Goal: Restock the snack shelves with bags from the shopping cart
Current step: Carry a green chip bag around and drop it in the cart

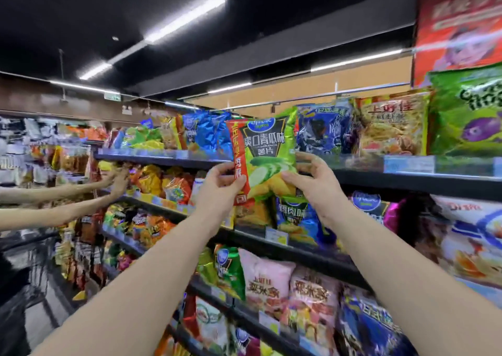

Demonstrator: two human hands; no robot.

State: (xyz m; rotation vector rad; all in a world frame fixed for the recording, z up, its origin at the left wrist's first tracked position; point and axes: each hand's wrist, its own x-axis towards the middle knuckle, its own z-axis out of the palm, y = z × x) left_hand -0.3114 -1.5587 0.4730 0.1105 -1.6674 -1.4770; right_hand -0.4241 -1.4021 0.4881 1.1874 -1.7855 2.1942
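Before stocked shelves (168,156), left hand (217,185) and right hand (315,181) pinch green chip bag (267,151).

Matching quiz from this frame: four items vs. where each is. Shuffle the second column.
Items
1. green cucumber-picture chip bag
2. pink pillow-shaped snack bag
3. blue crinkled foil bag
4. dark wire shopping cart

Places
A. lower left, in the aisle
B. on the top shelf, just right of the held bag
C. gripped by the left hand and right hand
D. low down, between the forearms

Pairs: 1-C, 2-D, 3-B, 4-A
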